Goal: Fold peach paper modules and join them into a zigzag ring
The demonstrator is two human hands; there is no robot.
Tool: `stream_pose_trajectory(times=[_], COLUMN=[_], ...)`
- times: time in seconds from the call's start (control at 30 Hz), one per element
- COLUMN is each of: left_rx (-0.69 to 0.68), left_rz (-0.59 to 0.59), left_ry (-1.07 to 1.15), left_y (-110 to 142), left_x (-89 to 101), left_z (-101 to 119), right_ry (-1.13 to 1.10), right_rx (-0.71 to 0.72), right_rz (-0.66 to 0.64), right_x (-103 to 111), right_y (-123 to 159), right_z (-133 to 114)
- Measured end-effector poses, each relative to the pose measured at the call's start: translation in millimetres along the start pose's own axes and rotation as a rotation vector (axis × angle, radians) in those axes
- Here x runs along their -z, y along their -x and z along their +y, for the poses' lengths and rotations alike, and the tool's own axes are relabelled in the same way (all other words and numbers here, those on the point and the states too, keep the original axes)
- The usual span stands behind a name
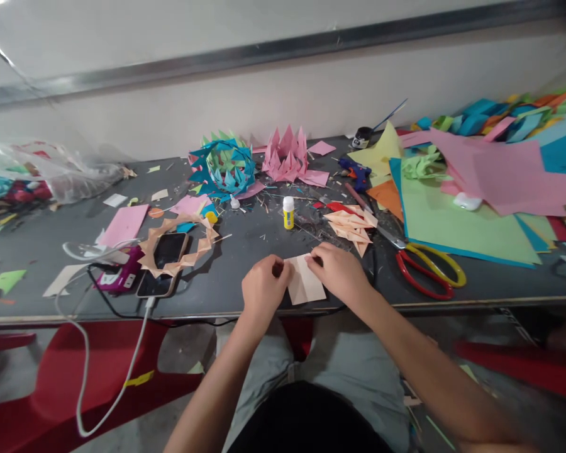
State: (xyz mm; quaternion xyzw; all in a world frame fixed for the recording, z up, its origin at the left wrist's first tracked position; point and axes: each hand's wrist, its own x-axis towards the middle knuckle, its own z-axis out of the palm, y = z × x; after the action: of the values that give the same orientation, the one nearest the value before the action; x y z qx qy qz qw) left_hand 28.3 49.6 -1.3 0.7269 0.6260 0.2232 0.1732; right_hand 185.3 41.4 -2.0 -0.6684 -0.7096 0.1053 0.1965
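A small cream piece of paper (306, 286) with crease lines lies at the table's front edge, between my hands. My left hand (266, 283) pinches its left side with thumb and fingers. At its upper right, my right hand (337, 267) has its fingers closed on the corner. Beyond the paper stands an upright glue stick (288, 214) with a white cap and yellow label. Several folded peach paper points (351, 228) lie just past my right hand. Scissors (429, 267) with red and yellow handles rest to the right.
A peach paper ring (206, 242) lies over two phones (158, 286) beside a purple power strip (125, 270) with cables. Blue (200, 167) and pink paper crowns (287, 157) stand behind. A glue gun (356, 171) and stacked coloured sheets (471, 220) are on the right.
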Motion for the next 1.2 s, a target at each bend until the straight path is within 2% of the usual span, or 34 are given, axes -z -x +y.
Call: stream_pose_trajectory(times=[0.07, 0.17, 0.33, 0.43, 0.5, 0.67, 0.83, 0.93, 1.0, 1.2], left_rx=[-0.092, -0.241, -0.395, -0.396, -0.36, -0.181, -0.046, -0.02, -0.083, -0.33], left_rz=[0.045, 0.092, 0.07, 0.085, 0.091, 0.115, 0.16, 0.137, 0.1, 0.017], left_ry=[-0.146, -0.285, -0.288, -0.231, -0.112, 0.281, 0.435, 0.422, 0.322, -0.016], left_y=[3, 5, 10, 12, 13, 9, 6, 6, 5, 5], left_x=[-5.6, -11.9, -14.1, -14.7, -15.0, -12.7, -9.3, -8.6, -8.9, -11.7], left_z=[-1, -4, -8, -11, -12, -12, -8, -8, -9, -10], right_ry=[0.081, 0.078, -0.063, -0.118, -0.103, -0.281, -0.399, -0.418, -0.348, -0.013], right_rx=[0.018, 0.1, 0.208, 0.168, 0.107, 0.04, -0.001, -0.029, -0.03, 0.196], right_rz=[0.065, 0.123, 0.115, 0.095, 0.1, 0.072, 0.103, 0.081, 0.102, 0.116], right_x=[-9, -18, -17, -15, -15, -16, -15, -13, -13, -18], right_y=[2, 6, 13, 18, 20, 14, 3, 1, 2, 6], right_z=[1, 5, 12, 14, 14, 13, 9, 6, 4, 9])
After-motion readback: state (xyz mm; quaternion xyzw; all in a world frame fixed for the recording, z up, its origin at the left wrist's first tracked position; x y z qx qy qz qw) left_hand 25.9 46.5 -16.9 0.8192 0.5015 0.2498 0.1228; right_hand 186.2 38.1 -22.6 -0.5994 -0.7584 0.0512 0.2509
